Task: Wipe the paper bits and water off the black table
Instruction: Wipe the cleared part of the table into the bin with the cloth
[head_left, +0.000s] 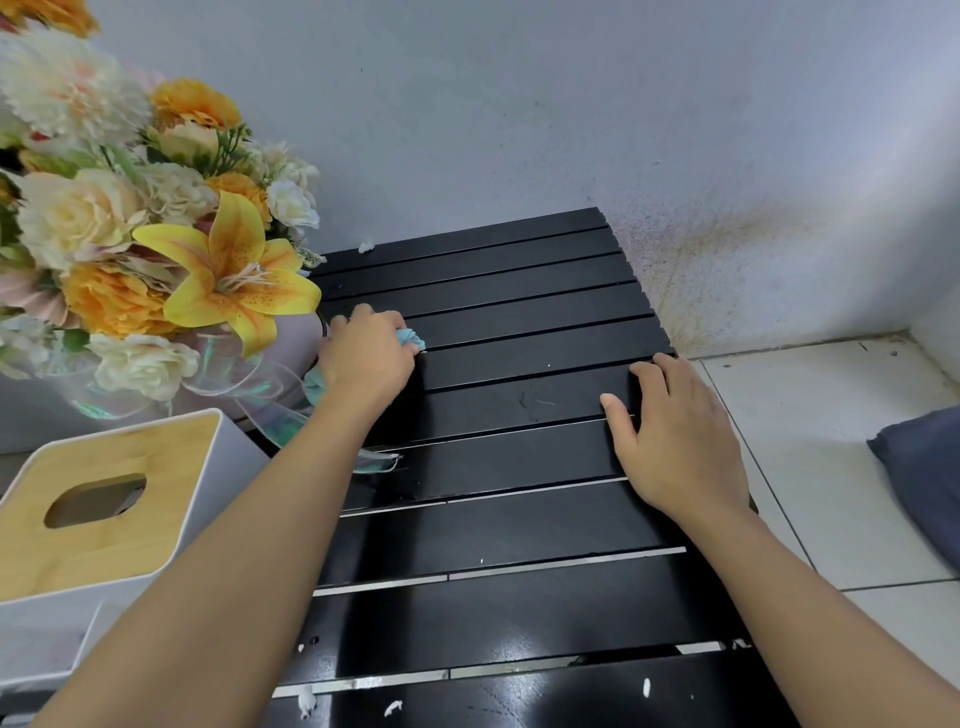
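Observation:
The black slatted table (519, 322) runs away from me to the wall. My left hand (366, 358) is closed on a bunched light-blue cloth (412, 339) and presses it on a slat near the table's left side, beside the flower wrap. Flat on the table's right edge rests my right hand (675, 441), fingers spread and holding nothing. White paper bits lie at the near edge (393, 706), (646, 687) and one at the far left corner (366, 247). The near slats shine with a wet glare.
A large bouquet (156, 223) of yellow, orange and white flowers overhangs the table's left side. A white tissue box with a wooden lid (98, 499) stands at the near left. White floor tiles and a dark blue cushion (924, 467) lie to the right.

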